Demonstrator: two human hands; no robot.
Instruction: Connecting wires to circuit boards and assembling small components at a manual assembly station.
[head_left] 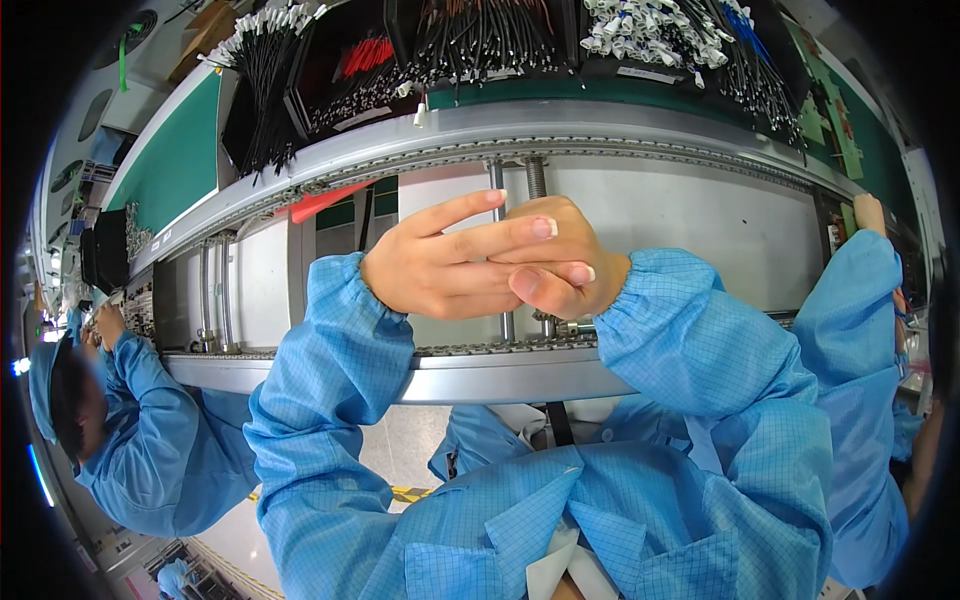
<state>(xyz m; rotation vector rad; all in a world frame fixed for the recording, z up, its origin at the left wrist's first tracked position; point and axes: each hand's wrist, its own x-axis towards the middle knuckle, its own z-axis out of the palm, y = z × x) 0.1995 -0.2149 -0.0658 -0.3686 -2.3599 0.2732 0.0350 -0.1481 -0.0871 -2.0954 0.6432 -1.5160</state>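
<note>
My left hand (430,258) and my right hand (570,245) meet over the middle of the metal conveyor frame, in front of my chest. The left fingers are stretched out and lie across the front of the right hand. Curled in, the right hand has bent knuckles and its thumb against the lower left fingers. Its other fingers are mostly hidden, so whether anything is inside them does not show. No part or tool is visible in my left hand. Behind the hands are upright metal rods (497,180) and a pale board (690,225).
Black bins along the far side hold white-tipped cables (650,35), dark cables (480,45) and red-tipped cables (368,55). A chain rail (640,148) runs beyond my hands, and a near metal rail (500,377) runs below them. Co-workers' blue sleeves (160,400) are at both sides.
</note>
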